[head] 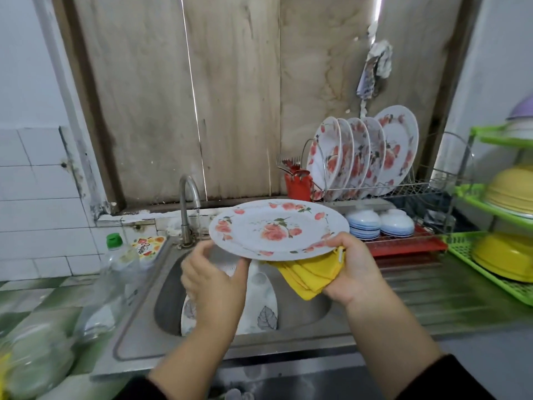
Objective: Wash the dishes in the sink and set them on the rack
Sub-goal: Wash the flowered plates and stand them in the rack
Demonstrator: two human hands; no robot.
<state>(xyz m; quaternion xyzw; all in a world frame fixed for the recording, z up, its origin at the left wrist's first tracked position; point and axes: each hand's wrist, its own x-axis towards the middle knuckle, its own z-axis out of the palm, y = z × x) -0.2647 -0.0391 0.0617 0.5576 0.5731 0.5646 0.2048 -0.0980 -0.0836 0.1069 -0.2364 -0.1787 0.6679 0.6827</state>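
**Wiping a Flower Plate Over the Sink**

Holding the flower plate (278,229) flat above the sink (138,336), the person looks to be at the washing step. The left hand (213,280) has its grip curled round the plate's near left edge. The right hand (353,269) pinches the plate's right edge and holds a yellow cloth (307,277) under it too. Water runs from the tap (189,203) (a thin stream, far left of the plate).

Next, I think, comes a rinse, then standing the plate in the rack (403,189) far right, which needs a free slot.

The rack holds five flower plates (360,157) standing up, with bowls (379,223) upside down below. A leaf plate (259,307) waits in the sink.
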